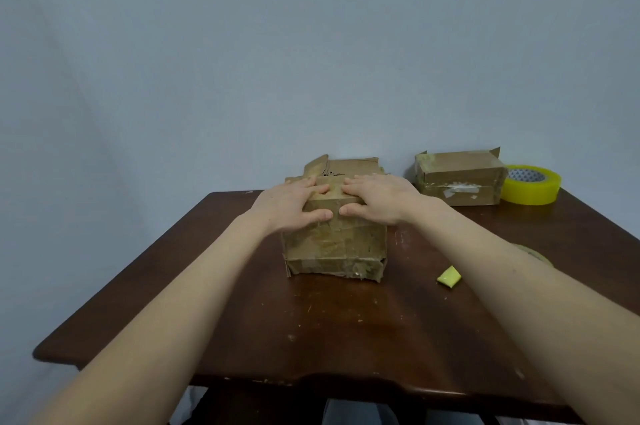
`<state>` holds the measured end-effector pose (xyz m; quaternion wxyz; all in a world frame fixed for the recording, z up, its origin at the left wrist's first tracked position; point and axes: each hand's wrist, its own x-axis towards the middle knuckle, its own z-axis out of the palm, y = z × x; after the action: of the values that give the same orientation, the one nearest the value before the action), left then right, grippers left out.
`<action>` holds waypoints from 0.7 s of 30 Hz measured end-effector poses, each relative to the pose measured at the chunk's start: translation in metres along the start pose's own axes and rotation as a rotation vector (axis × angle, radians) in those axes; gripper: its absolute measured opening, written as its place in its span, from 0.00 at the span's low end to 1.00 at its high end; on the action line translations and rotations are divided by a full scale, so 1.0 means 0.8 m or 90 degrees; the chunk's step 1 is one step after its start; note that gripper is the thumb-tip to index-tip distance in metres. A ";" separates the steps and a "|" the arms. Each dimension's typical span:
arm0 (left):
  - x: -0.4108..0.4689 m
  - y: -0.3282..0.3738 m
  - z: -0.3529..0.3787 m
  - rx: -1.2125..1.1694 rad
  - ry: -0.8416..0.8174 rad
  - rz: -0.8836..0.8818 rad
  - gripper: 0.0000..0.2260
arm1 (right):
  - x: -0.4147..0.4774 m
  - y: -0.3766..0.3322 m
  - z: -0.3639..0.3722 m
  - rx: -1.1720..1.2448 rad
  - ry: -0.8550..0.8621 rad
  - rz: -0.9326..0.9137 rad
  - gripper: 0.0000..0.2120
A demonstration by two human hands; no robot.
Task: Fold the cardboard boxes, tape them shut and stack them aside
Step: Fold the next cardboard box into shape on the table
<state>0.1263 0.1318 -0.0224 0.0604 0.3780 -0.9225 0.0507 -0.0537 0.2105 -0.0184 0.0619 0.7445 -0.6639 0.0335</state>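
Both hands are down on the cardboard box (pixel 334 244), which sits upright in the middle of the dark wooden worktop (pixel 311 320). The left hand (pixel 291 203) lies flat across the left half of the top, fingers straight and spread and the thumb hooked over the front top edge. The right hand (pixel 377 199) mirrors it on the right half, fingers stretched out and pressing, thumb on the same front edge. The two sets of fingertips nearly meet at the centre, and neither hand is curled round anything. Behind the fingers a back flap (pixel 349 166) stands up, not folded down. The front face of the box is wrinkled and shiny with old tape, and its bottom edge is ragged. Back on the right, well apart from this one, a second box (pixel 460 182) rests near the far edge of the worktop with a corner flap poking up. A yellow tape roll (pixel 531 187) lies flat just beside it on the right. Nearer the person, a small yellow scrap (pixel 449 276) lies on the wood to the right of the first box. Behind it all is a plain pale blue-grey wall (pixel 311 44).
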 end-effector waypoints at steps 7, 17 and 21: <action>0.003 -0.005 0.001 -0.025 0.021 0.010 0.31 | 0.000 0.001 -0.001 0.017 0.003 -0.007 0.30; 0.011 0.008 -0.017 -0.090 0.013 -0.035 0.46 | 0.001 0.013 0.003 0.042 0.010 0.057 0.47; 0.004 0.015 -0.028 -0.135 0.018 -0.014 0.47 | -0.007 0.013 0.001 0.091 0.001 0.065 0.52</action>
<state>0.1171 0.1412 -0.0005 0.1138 0.3790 -0.9174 -0.0428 -0.0644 0.2150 -0.0197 0.0075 0.7122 -0.6968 0.0840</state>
